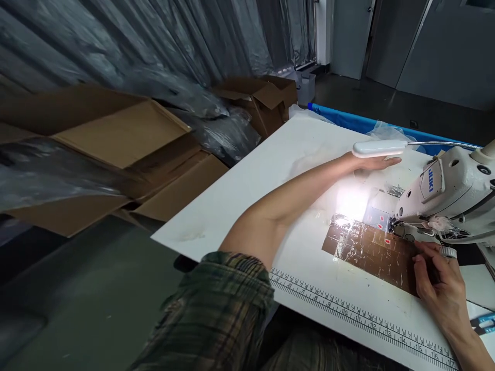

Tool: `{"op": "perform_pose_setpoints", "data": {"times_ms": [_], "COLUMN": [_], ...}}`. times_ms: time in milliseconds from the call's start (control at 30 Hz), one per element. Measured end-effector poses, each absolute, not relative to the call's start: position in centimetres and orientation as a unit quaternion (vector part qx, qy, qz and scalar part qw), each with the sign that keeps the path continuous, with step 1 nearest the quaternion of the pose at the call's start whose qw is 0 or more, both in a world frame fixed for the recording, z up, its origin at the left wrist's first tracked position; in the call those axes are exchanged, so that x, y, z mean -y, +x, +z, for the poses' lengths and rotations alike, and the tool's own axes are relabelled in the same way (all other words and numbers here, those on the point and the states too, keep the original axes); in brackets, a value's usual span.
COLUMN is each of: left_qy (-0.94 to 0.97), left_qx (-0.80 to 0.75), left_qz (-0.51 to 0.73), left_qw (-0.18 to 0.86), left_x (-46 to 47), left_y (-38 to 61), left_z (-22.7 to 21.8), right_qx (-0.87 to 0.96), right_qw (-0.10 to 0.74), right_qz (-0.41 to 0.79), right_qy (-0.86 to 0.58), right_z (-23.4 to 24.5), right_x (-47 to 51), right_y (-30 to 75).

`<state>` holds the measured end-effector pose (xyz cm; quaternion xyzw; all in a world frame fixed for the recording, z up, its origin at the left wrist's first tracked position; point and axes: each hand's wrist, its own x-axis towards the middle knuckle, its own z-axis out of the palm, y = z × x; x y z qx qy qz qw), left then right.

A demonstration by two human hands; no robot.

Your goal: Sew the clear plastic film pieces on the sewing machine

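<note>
My left hand reaches across the white sewing table, fingers stretched out low over its far part. A white lamp head hides some of that hand. My right hand is closed, thumb and forefinger bent close together at the right end of a brown tape-covered patch. Whatever is between those fingertips is too small to make out. A small white ridged ring-like thing shows at its fingers. Just beyond stands a white JUKI sewing machine, its needle area beside the patch.
A printed ruler scale runs along the table's near edge. Open cardboard boxes and plastic sheeting lie to the left. Blue cloth hangs behind the table. A blue-handled tool lies at the right edge.
</note>
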<state>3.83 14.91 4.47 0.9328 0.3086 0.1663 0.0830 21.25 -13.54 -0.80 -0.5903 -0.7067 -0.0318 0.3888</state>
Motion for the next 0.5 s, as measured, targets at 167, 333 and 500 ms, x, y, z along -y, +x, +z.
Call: {"op": "perform_pose_setpoints", "data": {"times_ms": [167,333,500], "left_qy": [0.939,0.955,0.954], "left_qx": [-0.293,-0.278,-0.295], "left_qz": [0.086,-0.008,-0.009], "left_qw": [0.159,0.102,0.053], "left_x": [-11.1,-8.5,-7.3], "left_y": [1.9,1.9,0.9], "left_z": [6.4,5.5,4.3], "right_qx": [0.704,0.729,0.733], "right_qw": [0.399,0.408,0.421], "right_qz": [-0.016,-0.022,-0.03], "right_qy": [-0.587,-0.55,-0.533], "right_z": [-0.8,-0.5,-0.6], "right_x": [13.8,13.9,14.0], "right_y": [20.7,20.5,20.9]}}
